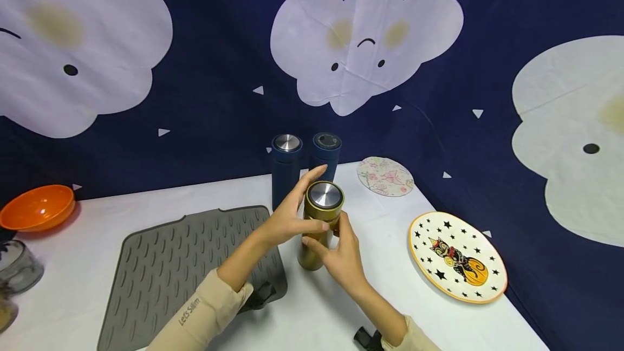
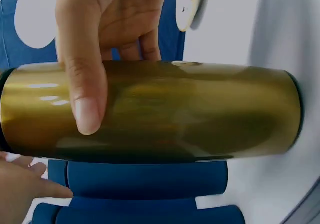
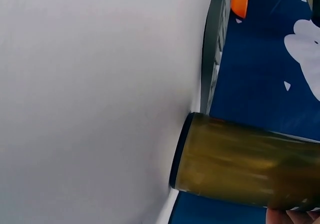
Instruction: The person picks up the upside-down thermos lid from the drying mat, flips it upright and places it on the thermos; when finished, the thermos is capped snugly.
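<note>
A gold flask point(image 1: 316, 248) with a shiny steel lid point(image 1: 325, 195) stands upright on the white table point(image 1: 341, 307), just right of the grey mat. My left hand point(image 1: 314, 202) grips its top, fingers curled round the lid's rim. My right hand point(image 1: 324, 236) holds the body lower down, thumb across the front. In the left wrist view the gold flask point(image 2: 175, 114) fills the frame with the right hand's thumb point(image 2: 82, 88) laid over it. In the right wrist view, the gold flask's point(image 3: 240, 166) base rests on the table.
Two dark blue flasks point(image 1: 286, 169) point(image 1: 325, 153) stand close behind the gold one. A ribbed grey mat point(image 1: 180, 264) lies to the left, an orange bowl point(image 1: 36, 207) and a glass jar point(image 1: 17, 267) beyond it. A cat plate point(image 1: 455, 256) and a floral coaster point(image 1: 385, 176) lie to the right.
</note>
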### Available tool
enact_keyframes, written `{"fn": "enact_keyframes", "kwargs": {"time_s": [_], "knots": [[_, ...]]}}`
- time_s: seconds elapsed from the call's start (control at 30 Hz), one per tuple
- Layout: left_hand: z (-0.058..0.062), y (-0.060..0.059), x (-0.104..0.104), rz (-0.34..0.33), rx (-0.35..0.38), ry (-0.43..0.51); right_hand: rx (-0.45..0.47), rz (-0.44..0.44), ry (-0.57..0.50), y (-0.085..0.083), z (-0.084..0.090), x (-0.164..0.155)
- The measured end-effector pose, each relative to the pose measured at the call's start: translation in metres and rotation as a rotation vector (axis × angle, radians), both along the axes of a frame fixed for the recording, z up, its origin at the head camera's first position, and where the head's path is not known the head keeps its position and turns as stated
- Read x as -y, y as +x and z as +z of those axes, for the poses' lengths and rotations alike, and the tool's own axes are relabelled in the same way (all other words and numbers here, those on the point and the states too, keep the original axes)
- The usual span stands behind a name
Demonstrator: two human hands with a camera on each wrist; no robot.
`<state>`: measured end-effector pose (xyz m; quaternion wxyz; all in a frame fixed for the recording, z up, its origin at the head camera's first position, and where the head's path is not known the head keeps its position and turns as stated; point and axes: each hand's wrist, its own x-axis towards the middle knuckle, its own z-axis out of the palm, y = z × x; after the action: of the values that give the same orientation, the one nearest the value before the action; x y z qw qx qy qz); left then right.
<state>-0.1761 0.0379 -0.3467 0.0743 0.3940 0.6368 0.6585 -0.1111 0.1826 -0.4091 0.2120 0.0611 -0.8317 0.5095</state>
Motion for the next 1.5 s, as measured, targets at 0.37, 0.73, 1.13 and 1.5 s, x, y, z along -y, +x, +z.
{"fn": "enact_keyframes", "kwargs": {"time_s": [0.37,0.73,1.13,1.5], "knots": [[-0.007,-0.003,-0.001,0.016,0.093,0.06,-0.009,-0.009,0.013,0.001,-0.001,0.001],[-0.006,0.0,-0.002,-0.016,0.022,0.106,-0.017,-0.01,0.031,-0.001,-0.001,0.002],[-0.009,-0.006,0.003,0.015,0.143,0.034,0.001,-0.011,0.009,0.0,0.0,0.002],[-0.01,-0.005,0.002,0.125,0.002,0.055,-0.005,-0.022,0.016,-0.001,-0.002,0.001]]}}
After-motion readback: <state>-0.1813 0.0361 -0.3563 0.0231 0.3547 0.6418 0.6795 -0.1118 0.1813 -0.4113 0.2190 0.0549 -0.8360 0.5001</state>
